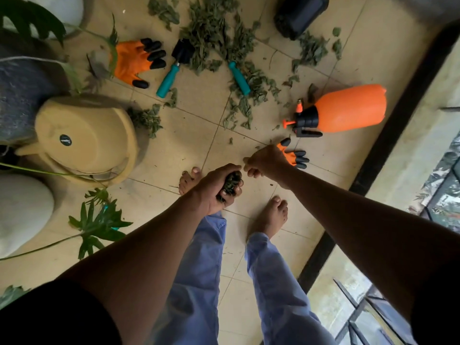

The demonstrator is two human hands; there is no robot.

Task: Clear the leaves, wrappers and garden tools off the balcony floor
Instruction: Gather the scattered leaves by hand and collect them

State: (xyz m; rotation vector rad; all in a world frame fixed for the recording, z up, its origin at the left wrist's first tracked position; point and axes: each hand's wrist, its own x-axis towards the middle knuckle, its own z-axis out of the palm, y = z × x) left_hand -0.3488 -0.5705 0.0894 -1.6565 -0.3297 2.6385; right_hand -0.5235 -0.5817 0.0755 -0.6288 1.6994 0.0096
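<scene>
On the tiled floor (pixel 196 113), just ahead of two bare feet, the clearing looks barely begun. The left hand (pixel 219 188) is curled tight round a wad of leaves (pixel 230 184), held above the tiles. The right hand (pixel 265 161) sits just beside it with fingers bent and tips pinched together — whether it holds a scrap of leaf I cannot tell. It hides part of a small orange glove (pixel 295 156) lying on the floor; if it touches the glove is not clear.

Judging by what lies about, only that one handful is gathered. Most of the litter (pixel 214 33) is spread thickly at the far end, with thinner trails running toward the feet and a clump by the tipped yellow pot (pixel 84 140). Still down are a second orange glove (pixel 137 59), a trowel (pixel 174 68) with a teal handle, another teal handle (pixel 239 78) half buried in leaves, and an orange sprayer (pixel 348 109) on its side. A black container (pixel 300 13) stands at the top edge. No wrappers show plainly — they may be hidden, or too small to make out.
</scene>
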